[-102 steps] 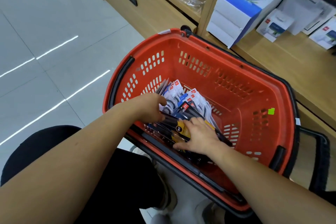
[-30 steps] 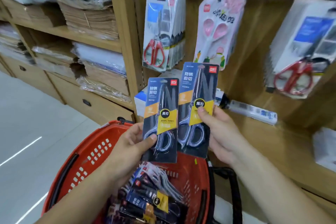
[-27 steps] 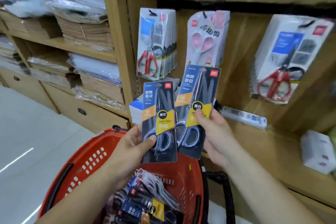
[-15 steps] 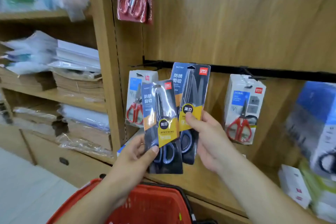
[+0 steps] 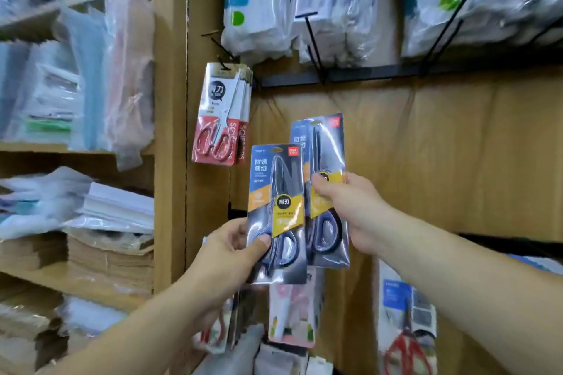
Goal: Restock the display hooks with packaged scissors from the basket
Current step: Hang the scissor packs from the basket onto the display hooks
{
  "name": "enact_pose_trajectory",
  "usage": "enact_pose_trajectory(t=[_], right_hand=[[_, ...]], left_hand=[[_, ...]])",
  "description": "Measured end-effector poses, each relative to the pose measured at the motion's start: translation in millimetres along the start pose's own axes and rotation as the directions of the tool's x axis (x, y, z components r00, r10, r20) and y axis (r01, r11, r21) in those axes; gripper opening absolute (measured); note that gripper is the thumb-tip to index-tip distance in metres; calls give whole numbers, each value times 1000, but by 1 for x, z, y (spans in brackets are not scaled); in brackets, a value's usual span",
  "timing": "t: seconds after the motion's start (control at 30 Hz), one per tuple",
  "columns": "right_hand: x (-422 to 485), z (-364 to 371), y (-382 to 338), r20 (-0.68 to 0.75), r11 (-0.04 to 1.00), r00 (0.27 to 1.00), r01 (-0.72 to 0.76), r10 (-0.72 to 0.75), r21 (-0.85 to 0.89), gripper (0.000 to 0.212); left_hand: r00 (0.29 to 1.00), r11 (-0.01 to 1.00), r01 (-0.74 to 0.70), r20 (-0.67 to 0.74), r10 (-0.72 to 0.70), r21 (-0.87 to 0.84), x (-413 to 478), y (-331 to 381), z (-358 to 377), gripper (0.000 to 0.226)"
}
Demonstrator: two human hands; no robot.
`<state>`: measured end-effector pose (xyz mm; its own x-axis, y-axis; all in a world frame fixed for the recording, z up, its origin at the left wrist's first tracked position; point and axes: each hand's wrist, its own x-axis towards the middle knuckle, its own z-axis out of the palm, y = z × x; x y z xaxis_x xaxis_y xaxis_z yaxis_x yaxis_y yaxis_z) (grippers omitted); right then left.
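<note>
The left hand (image 5: 231,248) is closed on the lower left edge of 1 scissors pack (image 5: 277,213), thumb pressed across its front just beside the dark handle loops. The right hand (image 5: 350,210) pinches a second scissors pack (image 5: 320,192) at mid-height, thumb on the yellow label and the other fingers behind the card. Both packs stand upright at the centre of the frame, blades pointing up, each card blue at the top with an orange and yellow band. The left pack sits lower and overlaps the left edge of the right one.

Below them, at the bottom centre, a pink scissors pack (image 5: 291,313) hangs, partly hidden by the left pack. At the lower right a blurred pack with red-handled scissors (image 5: 405,329) hangs against the wooden back panel (image 5: 441,146).

Further back, to the upper left of the held packs, a bundle of red-handled scissors packs (image 5: 221,116) hangs from a black hook (image 5: 221,46) beside the wooden upright post (image 5: 170,100). A black rail (image 5: 365,76) crosses the panel in the upper half, with black hooks reaching out from it. Plastic-wrapped white goods (image 5: 335,3) fill the top of the frame. At the left, shelves hold stacks of paper (image 5: 118,207) and plastic sleeves, all blurred.
</note>
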<state>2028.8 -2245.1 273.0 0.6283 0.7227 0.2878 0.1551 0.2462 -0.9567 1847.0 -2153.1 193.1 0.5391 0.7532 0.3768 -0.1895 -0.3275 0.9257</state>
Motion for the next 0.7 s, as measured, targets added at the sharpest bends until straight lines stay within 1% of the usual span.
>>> enact_pose_trajectory(t=[0.03,0.13,0.17,0.3,0.37,0.47,0.57,0.7], right_hand=[[10,-3,-15,8,999,1000,28,-28,-32,49],[31,-17,-58,-17,975,985,169,-174,-146,23],[36,-21,-69,-50,963,975,204,-215,-174,21],[51,-31,-93,-122,932,937,299,-327,-203,27],[56,-33,-99,-147,906,912,342,-384,-247,33],[56,-36,-108,-153,864,872,408,-464,-296,35],[55,-40,-109,-145,837,865,404,-481,-368,39],[48,-46,-106,-129,839,866,415,-482,-352,36]], left_hand=[[1000,1000,-19,6,19,-4,13,12,0,21],[994,995,-102,49,102,-7,43,53,3,23],[989,991,-134,56,133,5,52,65,6,24],[975,976,-218,59,216,27,79,100,13,23],[964,964,-263,60,261,48,90,113,17,25],[950,947,-311,52,308,80,103,122,23,25],[945,938,-328,20,328,110,113,125,30,25],[939,937,-342,-6,343,74,125,129,37,30]])
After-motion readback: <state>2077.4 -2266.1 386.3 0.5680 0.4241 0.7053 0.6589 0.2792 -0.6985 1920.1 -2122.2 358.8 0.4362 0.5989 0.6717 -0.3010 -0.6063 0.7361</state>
